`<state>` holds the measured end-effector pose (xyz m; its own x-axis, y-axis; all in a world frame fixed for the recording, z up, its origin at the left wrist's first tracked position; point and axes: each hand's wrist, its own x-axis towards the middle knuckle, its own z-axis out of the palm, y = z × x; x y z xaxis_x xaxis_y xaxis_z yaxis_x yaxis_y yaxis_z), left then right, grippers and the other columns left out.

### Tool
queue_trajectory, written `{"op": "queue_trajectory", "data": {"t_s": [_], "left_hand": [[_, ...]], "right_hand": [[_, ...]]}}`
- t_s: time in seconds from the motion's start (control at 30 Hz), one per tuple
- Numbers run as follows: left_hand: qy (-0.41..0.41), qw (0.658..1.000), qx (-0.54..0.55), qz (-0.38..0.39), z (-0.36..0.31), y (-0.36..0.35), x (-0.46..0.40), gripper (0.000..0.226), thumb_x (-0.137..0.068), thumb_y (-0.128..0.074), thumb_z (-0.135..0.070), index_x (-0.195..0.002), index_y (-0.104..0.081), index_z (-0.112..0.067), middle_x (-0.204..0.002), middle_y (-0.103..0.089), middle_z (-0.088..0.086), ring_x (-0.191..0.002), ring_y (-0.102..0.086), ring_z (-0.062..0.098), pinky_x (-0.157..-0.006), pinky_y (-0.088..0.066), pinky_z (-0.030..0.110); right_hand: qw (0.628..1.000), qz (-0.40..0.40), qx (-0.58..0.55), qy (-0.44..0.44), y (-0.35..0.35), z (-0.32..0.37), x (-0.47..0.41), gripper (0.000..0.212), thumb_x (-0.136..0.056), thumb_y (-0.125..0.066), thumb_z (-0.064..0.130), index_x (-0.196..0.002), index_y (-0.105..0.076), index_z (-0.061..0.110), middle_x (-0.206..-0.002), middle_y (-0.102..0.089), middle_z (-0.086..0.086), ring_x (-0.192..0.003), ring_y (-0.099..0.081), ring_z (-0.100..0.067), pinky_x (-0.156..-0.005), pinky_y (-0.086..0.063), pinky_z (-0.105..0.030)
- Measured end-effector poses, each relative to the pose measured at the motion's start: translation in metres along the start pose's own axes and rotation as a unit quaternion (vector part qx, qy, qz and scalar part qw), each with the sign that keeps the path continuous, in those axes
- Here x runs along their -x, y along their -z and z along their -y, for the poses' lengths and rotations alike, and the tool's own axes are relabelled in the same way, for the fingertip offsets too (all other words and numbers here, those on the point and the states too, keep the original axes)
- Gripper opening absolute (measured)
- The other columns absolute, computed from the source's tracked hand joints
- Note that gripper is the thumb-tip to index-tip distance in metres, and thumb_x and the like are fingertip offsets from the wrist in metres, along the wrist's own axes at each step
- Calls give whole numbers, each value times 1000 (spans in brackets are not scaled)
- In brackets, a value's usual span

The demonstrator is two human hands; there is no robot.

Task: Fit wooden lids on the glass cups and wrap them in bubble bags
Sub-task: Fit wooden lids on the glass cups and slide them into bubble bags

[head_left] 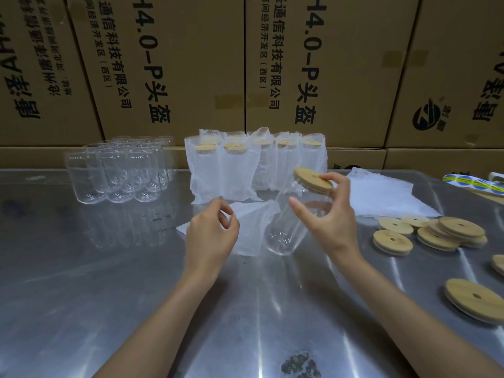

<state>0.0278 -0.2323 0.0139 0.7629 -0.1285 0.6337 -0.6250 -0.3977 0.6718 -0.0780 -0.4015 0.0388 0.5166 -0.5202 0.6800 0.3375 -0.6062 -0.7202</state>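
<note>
1. Steel table (81,282), nearest the camera and widest of all, carries everything below; both forearms reach out over it.
2. Cardboard boxes (191,64) with black print stand stacked along its far edge.
3. Wrapped cups (237,170), each lidded and inside a bubble bag, stand upright in a cluster at the far middle.
4. Bare glass cups (117,170) stand in rows at the far left, well apart from the hands.
5. Flat bubble bags (381,195) lie in a pile to the right, behind the right hand.
6. One glass cup (286,227) is tilted at the middle, its base low toward the camera, held by the right hand (324,214), whose fingers curl round its upper part.
7. One open bubble bag (253,227) lies just left of that cup; the left hand (210,233) pinches its edge between thumb and fingertips.
8. Loose wooden lids (447,233) lie scattered and partly stacked at the right, one large near the camera.
9. One wooden lid (312,180) sits on the tilted cup's mouth under the right fingertips.
10. Sticker strip (474,184) lies at the far right edge.
</note>
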Motion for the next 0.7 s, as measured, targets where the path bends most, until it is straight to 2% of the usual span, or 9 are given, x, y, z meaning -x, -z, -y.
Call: {"op": "queue_trajectory", "data": {"t_s": [0.07,0.1,0.17,0.27,0.37,0.5,0.57,0.63,0.7], "left_hand": [[32,999,12,20,0,-3,2,14,-83,-64,-22,-76,-55,-29,-63,-59,-10,-61,-54,3,-54,-34,18],[45,998,18,27,0,-4,2,14,-84,-64,-23,-75,-55,-29,-65,-60,-10,-62,-55,4,-55,-36,19],[61,997,36,41,0,-5,2,13,-84,-64,-24,-74,-56,-28,-67,-61,-8,-64,-60,12,-59,-42,25],[71,994,58,54,1,-5,2,13,-84,-67,-27,-74,-58,-27,-67,-63,-6,-63,-65,19,-64,-49,31],[95,989,96,55,0,-6,0,19,-83,-71,-25,-71,-58,-27,-61,-61,-7,-50,-64,16,-59,-51,32],[150,977,138,54,3,-6,-3,15,-85,-72,-24,-74,-61,-21,-64,-62,-6,-45,-64,13,-62,-54,37],[166,973,151,46,2,-5,-4,16,-85,-70,-28,-75,-61,-20,-68,-64,-2,-44,-63,11,-61,-54,37],[168,973,153,39,-1,-4,-4,18,-85,-69,-30,-74,-61,-19,-71,-65,0,-44,-64,11,-60,-54,36],[162,974,154,34,-5,-3,-2,19,-86,-68,-30,-74,-60,-17,-71,-65,-1,-43,-63,11,-60,-55,38]], "right_hand": [[995,-39,-91,-34,1,0,-3,60,-62,-74,62,-107,-37,48,-114,-60,8,-83,-68,-3,-69,-52,-16],[989,-56,-128,-49,1,0,-4,58,-62,-75,60,-105,-38,47,-114,-60,3,-84,-69,-6,-71,-53,-22],[980,-73,-176,-61,1,3,-5,55,-63,-76,58,-103,-39,48,-114,-60,-2,-85,-69,-14,-64,-53,-26],[973,-56,-216,-54,-2,12,-3,49,-66,-74,56,-101,-41,50,-105,-64,9,-85,-70,-20,-55,-50,-21],[970,-28,-232,-64,-10,18,4,54,-65,-72,53,-105,-39,37,-96,-66,14,-83,-72,-19,-52,-50,-20],[960,-35,-243,-134,-19,15,11,56,-70,-81,40,-103,-36,35,-113,-59,-1,-102,-66,-25,-54,-52,-22],[952,-49,-243,-179,-20,10,12,49,-76,-78,32,-100,-35,37,-127,-52,-9,-113,-61,-27,-60,-56,-27],[942,-63,-249,-214,-20,6,10,46,-80,-76,27,-97,-34,38,-135,-46,-12,-118,-57,-25,-64,-58,-31],[928,-76,-271,-245,-21,3,8,47,-79,-77,26,-95,-34,37,-134,-47,-10,-118,-58,-24,-59,-57,-29]]}}
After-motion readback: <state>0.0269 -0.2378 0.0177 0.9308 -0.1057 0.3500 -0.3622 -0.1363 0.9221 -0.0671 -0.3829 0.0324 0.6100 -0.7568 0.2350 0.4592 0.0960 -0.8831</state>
